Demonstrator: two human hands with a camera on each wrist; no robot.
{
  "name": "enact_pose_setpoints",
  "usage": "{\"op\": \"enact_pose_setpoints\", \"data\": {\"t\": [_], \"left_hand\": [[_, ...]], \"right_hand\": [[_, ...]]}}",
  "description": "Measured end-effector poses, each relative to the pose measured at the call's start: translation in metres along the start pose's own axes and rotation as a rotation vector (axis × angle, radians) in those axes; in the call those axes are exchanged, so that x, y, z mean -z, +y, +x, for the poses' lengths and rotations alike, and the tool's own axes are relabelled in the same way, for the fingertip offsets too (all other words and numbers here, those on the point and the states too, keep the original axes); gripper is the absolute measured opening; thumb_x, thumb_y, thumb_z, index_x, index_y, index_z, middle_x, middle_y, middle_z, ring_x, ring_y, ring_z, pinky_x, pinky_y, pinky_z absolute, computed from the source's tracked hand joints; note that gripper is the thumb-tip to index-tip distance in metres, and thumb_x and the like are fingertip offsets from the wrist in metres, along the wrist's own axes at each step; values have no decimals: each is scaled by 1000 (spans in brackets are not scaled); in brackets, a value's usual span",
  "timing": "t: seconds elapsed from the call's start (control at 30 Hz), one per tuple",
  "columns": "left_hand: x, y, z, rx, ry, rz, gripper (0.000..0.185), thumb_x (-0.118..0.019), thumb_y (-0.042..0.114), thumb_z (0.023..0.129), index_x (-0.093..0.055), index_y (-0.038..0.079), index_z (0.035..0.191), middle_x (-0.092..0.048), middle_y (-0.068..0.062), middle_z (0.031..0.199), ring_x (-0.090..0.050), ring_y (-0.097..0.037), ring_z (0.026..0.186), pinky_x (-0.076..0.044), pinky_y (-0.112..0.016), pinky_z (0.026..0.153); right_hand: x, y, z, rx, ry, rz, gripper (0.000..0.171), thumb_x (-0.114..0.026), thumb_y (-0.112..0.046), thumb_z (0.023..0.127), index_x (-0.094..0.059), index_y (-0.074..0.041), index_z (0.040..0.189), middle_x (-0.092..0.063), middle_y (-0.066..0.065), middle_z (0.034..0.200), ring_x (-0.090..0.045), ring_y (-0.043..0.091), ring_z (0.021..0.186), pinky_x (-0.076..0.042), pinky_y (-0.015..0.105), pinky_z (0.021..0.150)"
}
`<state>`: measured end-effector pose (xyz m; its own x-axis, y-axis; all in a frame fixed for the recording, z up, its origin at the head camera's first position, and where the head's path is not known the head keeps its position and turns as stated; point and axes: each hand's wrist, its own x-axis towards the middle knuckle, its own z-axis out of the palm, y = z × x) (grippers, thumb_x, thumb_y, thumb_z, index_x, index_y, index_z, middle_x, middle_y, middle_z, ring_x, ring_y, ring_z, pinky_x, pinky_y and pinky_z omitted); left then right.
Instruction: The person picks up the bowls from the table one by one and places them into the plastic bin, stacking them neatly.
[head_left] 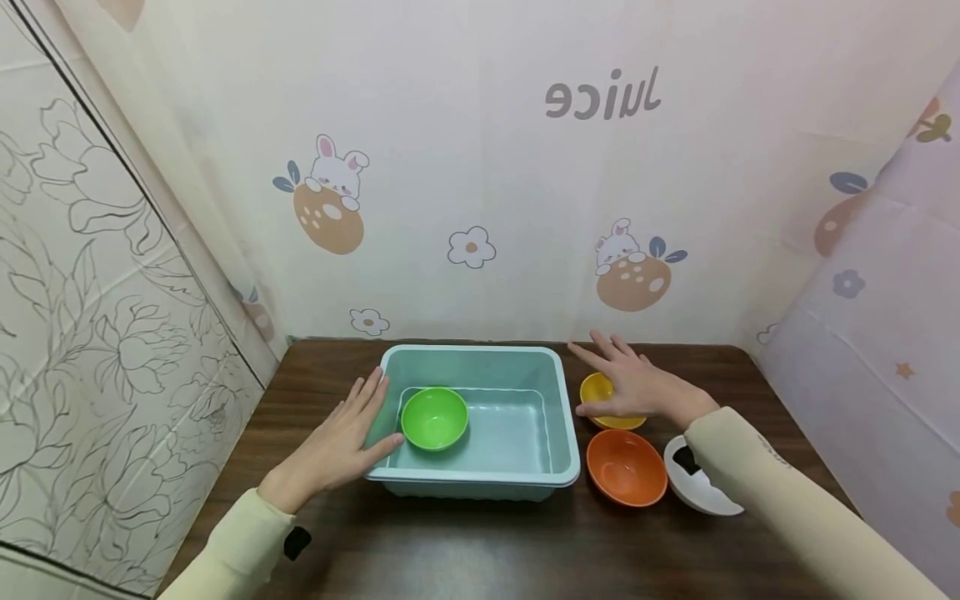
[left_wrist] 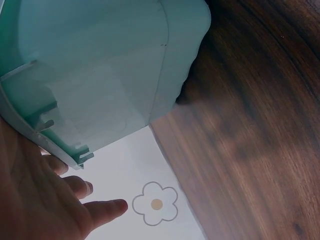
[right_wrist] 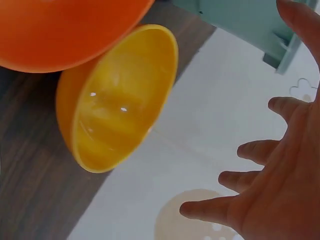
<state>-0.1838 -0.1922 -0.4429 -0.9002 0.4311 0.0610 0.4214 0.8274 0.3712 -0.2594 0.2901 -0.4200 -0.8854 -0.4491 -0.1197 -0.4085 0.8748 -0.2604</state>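
Observation:
A pale teal plastic basin (head_left: 480,478) sits on the table with a green bowl (head_left: 435,419) inside it, toward its left side. My left hand (head_left: 337,442) rests on the basin's left rim, fingers straight; in the left wrist view the hand (left_wrist: 45,200) lies along that rim. Over a yellow bowl (head_left: 597,387), my right hand (head_left: 637,385) hovers with its fingers spread and holds nothing. The right wrist view shows the yellow bowl (right_wrist: 125,95) apart from the hand (right_wrist: 280,185). An orange bowl (head_left: 627,468) stands just in front of the yellow one.
Right of the orange bowl is a white bowl (head_left: 697,487), partly hidden by the right sleeve. Everything stands on a dark wooden table (head_left: 450,550). A printed curtain (head_left: 480,167) hangs along the back edge, and a flower-patterned panel (head_left: 97,333) stands at the left.

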Motion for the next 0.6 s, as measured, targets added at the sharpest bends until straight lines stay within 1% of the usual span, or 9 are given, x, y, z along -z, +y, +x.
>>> {"op": "enact_pose_setpoints", "data": {"t": [0.27,0.43,0.6], "left_hand": [[-1,0,1,2,-4,-1,93,-48,65,100,-14,10,166,-3,-8,175,-10,-43,159,-25,-70,119],[0,0,1,10,-13,-9,94,-48,67,100,-14,10,166,-2,-7,175,-10,-42,159,-25,-70,119],[0,0,1,12,-9,-9,94,-47,67,100,-15,9,166,-2,-7,175,-10,-42,159,-26,-70,119]], "right_hand": [[-18,8,4,-24,-37,26,103,-69,-72,82,-26,-29,165,-7,24,172,-12,59,152,-26,84,106],[-28,15,5,-49,-65,52,102,-72,-67,82,-27,-26,164,-8,26,171,-12,61,150,-30,84,104],[-34,20,6,-59,-79,82,101,-74,-63,83,-31,-21,163,-13,31,168,-13,64,149,-28,85,103]]}}
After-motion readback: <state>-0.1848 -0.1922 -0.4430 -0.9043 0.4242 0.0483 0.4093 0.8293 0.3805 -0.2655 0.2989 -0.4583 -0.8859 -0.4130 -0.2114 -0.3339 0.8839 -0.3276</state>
